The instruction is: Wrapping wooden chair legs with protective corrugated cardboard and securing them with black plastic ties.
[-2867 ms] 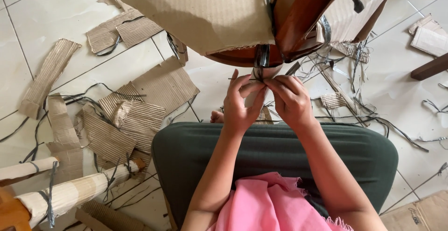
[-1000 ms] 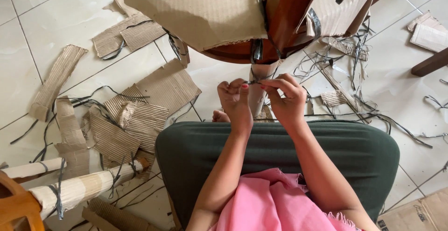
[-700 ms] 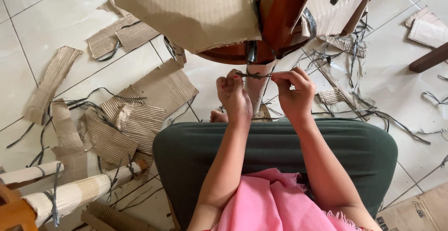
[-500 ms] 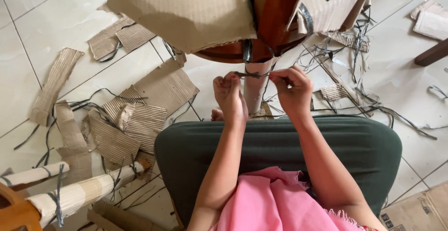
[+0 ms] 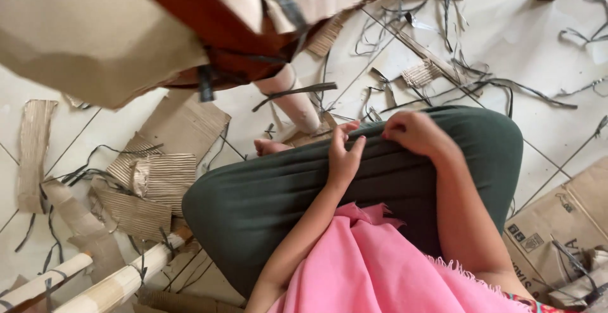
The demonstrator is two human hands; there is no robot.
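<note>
We see the left hand [image 5: 344, 155] lying flat, fingers spread and empty, on the smooth green skirt [image 5: 304, 180]. The right hand [image 5: 415, 131] rests curled beside it, holding nothing. Just beyond the fingertips stands the paper-wrapped round chair leg [image 5: 292, 100], a dark flat strap [image 5: 297, 91] trailing off it.

Pale tiled floor [image 5: 557, 60], cardboard scraps [image 5: 161, 180] (corrugated), dark strips [image 5: 506, 88]

Two hands [image 5: 380, 142] on one green lap [image 5: 354, 180]; one wrapped chair leg [image 5: 292, 101]; one cardboard box [image 5: 563, 224]; two wrapped poles [image 5: 107, 287].
</note>
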